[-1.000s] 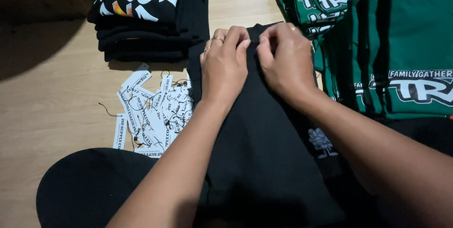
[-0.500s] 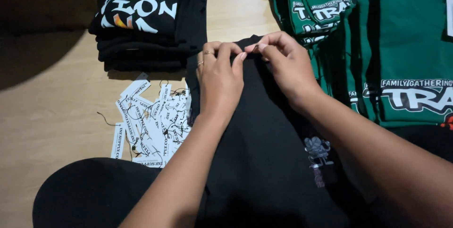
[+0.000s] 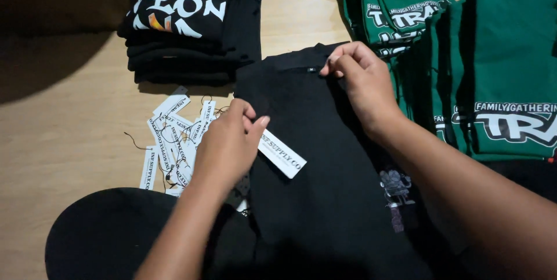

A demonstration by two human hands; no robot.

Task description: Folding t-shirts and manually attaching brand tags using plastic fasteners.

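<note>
Folded garment (image 3: 313,199) at the tabletop's (image 3: 64,123) near edge, centre — a hang tag (image 3: 282,153) lying on it. Loose tags (image 3: 171,144) just left; stacked shirts (image 3: 191,19) toward the far-left corner; shirt piles (image 3: 464,60) along the right edge.

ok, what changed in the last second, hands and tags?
The left hand left the collar, came back toward the person and now pinches a white paper tag. The right hand stays pinching the black garment at its collar. Tag pile and shirt stacks unmoved.
</note>
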